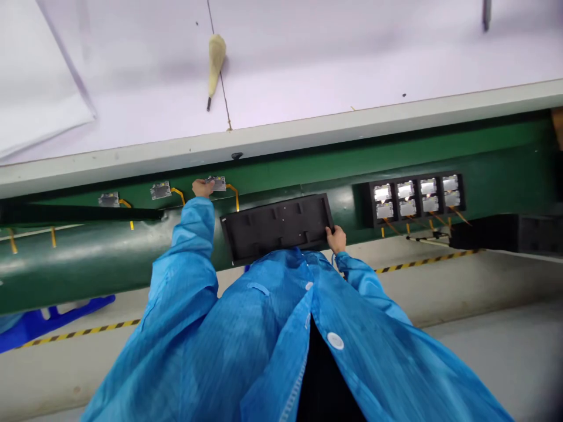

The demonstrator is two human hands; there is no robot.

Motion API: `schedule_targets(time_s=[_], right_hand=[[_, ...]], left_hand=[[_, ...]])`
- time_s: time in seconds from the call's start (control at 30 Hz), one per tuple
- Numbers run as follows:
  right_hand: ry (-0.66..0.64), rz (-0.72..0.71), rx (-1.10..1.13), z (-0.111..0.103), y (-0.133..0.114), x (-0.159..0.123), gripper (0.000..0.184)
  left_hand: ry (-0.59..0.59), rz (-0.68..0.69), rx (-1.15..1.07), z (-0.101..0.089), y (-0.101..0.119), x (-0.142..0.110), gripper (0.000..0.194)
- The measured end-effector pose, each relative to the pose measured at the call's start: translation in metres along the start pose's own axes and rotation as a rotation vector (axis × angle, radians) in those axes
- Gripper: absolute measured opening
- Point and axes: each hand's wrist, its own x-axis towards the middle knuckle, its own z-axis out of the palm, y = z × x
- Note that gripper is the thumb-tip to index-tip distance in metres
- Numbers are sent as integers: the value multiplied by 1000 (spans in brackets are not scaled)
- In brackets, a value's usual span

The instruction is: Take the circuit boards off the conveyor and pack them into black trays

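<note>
At the far side of the green surface, my left hand (203,187) is closed, fingers pinching the left end of a small silver module (219,183) with an orange ribbon cable. My right hand (336,239) grips the near right corner of a black tray (277,228), its thumb over the rim. The tray lies tilted in front of my body, and low dividers show inside it. Left of my left hand lie two more silver modules, one close by (160,190) and one farther off (109,200), each with an orange ribbon cable.
To the right, a second black tray (372,206) holds several silver modules, cables hanging over its near edge. A dark bar (83,214) crosses the green surface (101,258) on the left. A yellowish wrapped tool (216,61) rests on the white bench (308,70) beyond.
</note>
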Motion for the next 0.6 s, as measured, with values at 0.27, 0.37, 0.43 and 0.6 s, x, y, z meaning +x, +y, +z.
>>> schedule_targets(time_s=[0.27, 0.37, 0.43, 0.6], right_hand=[[41, -432, 106, -12, -63, -28, 41], [-158, -654, 268, -13, -118, -54, 37], [-232, -757, 323, -12, -150, -69, 37], [-239, -793, 384, -18, -184, -86, 34]], left_hand=[[-53, -46, -581, 11, -18, -114, 40], [-163, 25, -680, 22, -25, -183, 45], [-230, 65, -690, 29, -26, -223, 52], [-350, 162, -661, 31, -21, -280, 62]])
